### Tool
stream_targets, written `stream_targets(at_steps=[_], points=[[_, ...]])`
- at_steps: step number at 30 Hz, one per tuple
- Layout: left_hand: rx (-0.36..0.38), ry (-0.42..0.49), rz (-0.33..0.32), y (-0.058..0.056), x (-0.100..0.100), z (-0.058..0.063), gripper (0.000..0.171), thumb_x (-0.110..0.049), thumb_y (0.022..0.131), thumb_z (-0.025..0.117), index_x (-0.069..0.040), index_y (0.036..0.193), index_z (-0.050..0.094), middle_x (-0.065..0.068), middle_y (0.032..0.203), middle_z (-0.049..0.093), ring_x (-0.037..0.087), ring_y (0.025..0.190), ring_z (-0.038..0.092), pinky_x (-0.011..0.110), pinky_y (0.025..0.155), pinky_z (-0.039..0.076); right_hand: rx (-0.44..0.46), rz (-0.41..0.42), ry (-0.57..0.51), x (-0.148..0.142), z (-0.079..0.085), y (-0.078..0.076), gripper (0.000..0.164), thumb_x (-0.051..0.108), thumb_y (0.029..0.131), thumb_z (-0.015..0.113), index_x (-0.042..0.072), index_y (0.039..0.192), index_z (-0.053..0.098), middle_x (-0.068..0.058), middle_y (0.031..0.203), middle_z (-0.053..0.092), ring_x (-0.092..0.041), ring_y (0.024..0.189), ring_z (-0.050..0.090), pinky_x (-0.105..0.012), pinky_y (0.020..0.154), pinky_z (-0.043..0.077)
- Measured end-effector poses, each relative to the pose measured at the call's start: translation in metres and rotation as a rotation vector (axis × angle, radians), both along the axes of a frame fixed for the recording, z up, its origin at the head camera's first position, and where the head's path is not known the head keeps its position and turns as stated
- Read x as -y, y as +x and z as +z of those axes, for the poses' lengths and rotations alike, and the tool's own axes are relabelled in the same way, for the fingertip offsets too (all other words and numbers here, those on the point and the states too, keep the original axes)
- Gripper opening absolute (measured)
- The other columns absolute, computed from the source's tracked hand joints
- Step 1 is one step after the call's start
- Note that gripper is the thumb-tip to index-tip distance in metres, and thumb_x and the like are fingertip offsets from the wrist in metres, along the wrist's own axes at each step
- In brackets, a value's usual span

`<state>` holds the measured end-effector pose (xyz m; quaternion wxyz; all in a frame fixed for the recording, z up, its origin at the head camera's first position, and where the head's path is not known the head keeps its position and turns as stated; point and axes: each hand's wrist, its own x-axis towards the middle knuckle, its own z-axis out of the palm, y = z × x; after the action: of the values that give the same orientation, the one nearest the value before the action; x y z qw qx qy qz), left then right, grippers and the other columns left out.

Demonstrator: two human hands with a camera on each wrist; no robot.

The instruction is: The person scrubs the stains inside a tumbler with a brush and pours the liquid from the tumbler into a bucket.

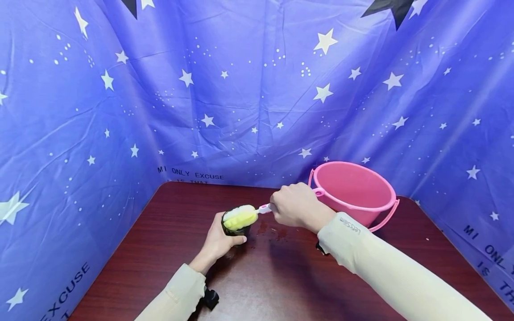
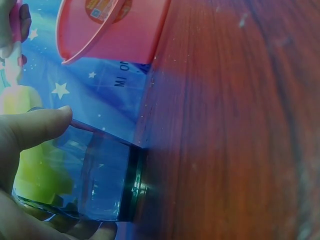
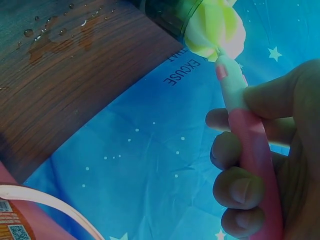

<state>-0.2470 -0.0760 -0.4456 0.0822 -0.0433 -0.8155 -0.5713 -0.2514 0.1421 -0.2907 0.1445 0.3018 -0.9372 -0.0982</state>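
A dark, see-through glass cup is held in my left hand, thumb on one side and fingers round the other. My right hand grips the pink and white handle of a sponge bottle brush. Its yellow and white sponge head is partly inside the cup's mouth, and yellow sponge shows through the cup wall in the left wrist view. The cup is tilted, its mouth towards the right hand. In the left wrist view its base is near the tabletop; whether they touch I cannot tell.
A pink bucket with a pink carrying handle stands at the back right, behind the right forearm. Water drops lie on the dark wooden table between cup and bucket. A blue star-printed curtain surrounds the table's back and sides.
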Motion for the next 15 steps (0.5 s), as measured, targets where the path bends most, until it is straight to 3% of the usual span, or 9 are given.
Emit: stream_targets(at_steps=[15], points=[[-0.023, 0.021, -0.016, -0.001, -0.002, -0.001, 0.080, -0.005, 0.055, 0.089, -0.005, 0.122, 0.046, 0.011, 0.117, 0.058, 0.027, 0.111, 0.053, 0.044, 0.096, 0.040, 0.007, -0.010, -0.074, -0.015, -0.004, 0.001, 0.024, 0.032, 0.085, 0.058, 0.028, 0.061, 0.057, 0.010, 0.048, 0.043, -0.016, 0.043, 0.043, -0.037, 0.040, 0.033]])
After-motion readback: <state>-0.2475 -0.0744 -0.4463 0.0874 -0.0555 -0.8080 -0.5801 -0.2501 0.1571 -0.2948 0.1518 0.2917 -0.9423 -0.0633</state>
